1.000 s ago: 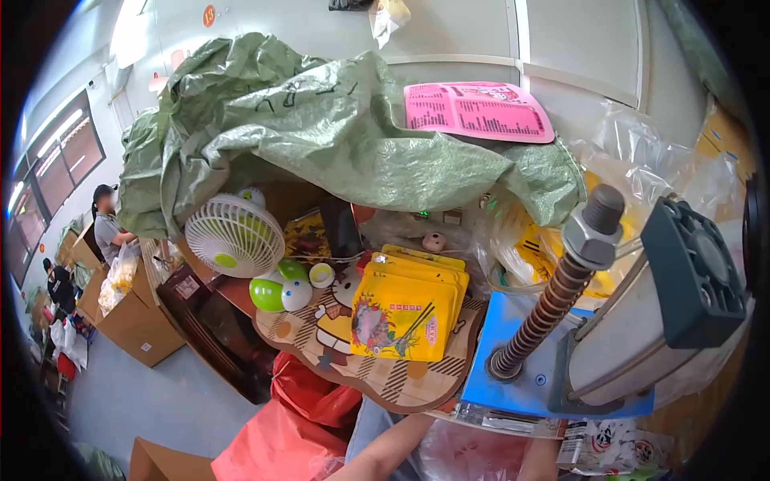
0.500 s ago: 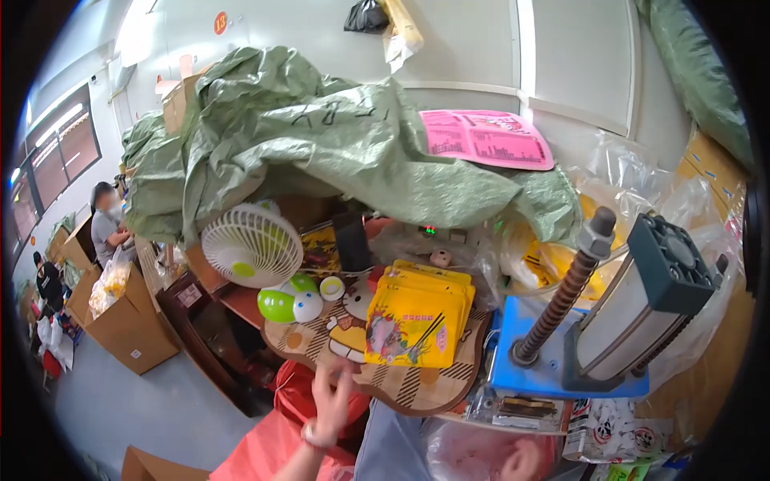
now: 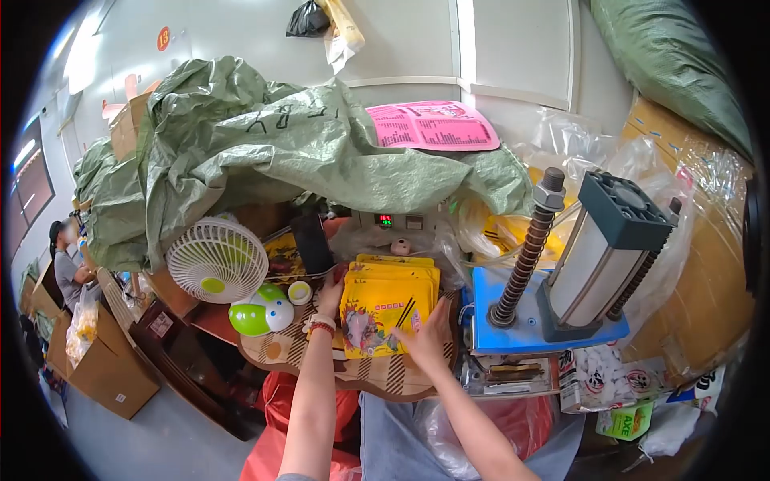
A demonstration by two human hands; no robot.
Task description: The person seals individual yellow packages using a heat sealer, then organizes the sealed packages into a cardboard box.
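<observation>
A stack of yellow printed food pouches lies on a brown patterned, cartoon-shaped board in front of me. My left hand is at the left side of the stack, its fingers stretched upward along the edge. On the wrist is a red bracelet. At the lower right edge of the pouches, my right hand touches them, with the thumb across the front and the fingers stretched out along the side. Neither hand is closed round the stack.
Left of the board stand a white fan and a green-and-white toy. A machine with a blue base and metal cylinder is at the right. Green sacking hangs above. Another person stands far left.
Both hands have come up from near my lap to the sides of the pouch stack. The view has turned right, so everything sits further left.
</observation>
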